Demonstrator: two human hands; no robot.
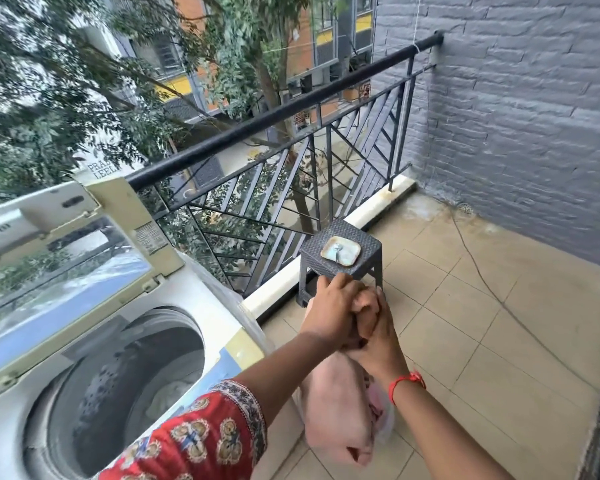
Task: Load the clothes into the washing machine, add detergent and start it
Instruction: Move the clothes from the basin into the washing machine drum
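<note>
You are bunching a pale pink garment [336,410] in both hands, left hand [329,311] and right hand [374,336] clenched together on its top, so it is hanging clear below them beside the open washing machine [118,358].

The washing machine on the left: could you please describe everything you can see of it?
The washing machine is a white top-loader by the balcony railing. Its lid, cream-framed with a glass pane, is raised. The round drum is open and holds some pale cloth at the bottom. Blue and yellowish panels mark its right edge. A patterned red sleeve overlaps its front corner; neither hand touches it.
</note>
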